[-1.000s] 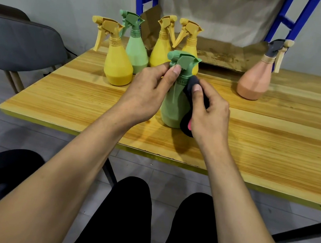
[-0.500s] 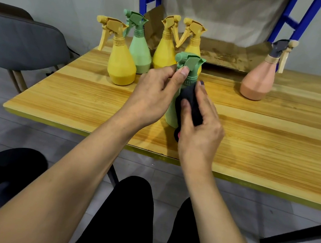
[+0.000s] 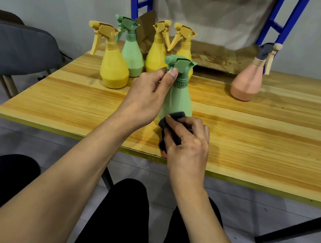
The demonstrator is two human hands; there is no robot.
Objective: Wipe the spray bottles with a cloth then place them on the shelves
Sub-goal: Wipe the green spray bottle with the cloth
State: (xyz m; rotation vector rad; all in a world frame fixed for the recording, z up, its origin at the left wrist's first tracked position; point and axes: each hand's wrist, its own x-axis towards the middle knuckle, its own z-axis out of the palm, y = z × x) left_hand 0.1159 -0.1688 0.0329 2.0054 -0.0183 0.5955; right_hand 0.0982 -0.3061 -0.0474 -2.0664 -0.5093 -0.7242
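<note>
Dark cloth [image 3: 172, 123] sat bunched in our right hand [image 3: 189, 147], fingers [image 3: 173, 126] pinching it and pressing it against the low front of the green spray bottle [image 3: 179, 97]. That put the wipe at the base, we judged. Our left hand [image 3: 146, 99] steadied the same bottle from the left, thumb and forefinger pinching just under the trigger head, likely so it wouldn't spin or tip under the rubbing. The bottle stood roughly upright near the front of the wooden counter [image 3: 255, 138]; we couldn't tell if its base touched the wood, the cloth hid it.

Further back, a yellow bottle [image 3: 113, 68], a second green bottle [image 3: 132, 56] and two more yellow bottles [image 3: 156, 57] stood clustered, presumably waiting their turn. A pink bottle [image 3: 247, 81] stood well apart on the right, maybe already wiped; we couldn't confirm. Behind that, the blue shelf frame [image 3: 270, 23] rose against the wall. No bottle was seen on a shelf yet.
</note>
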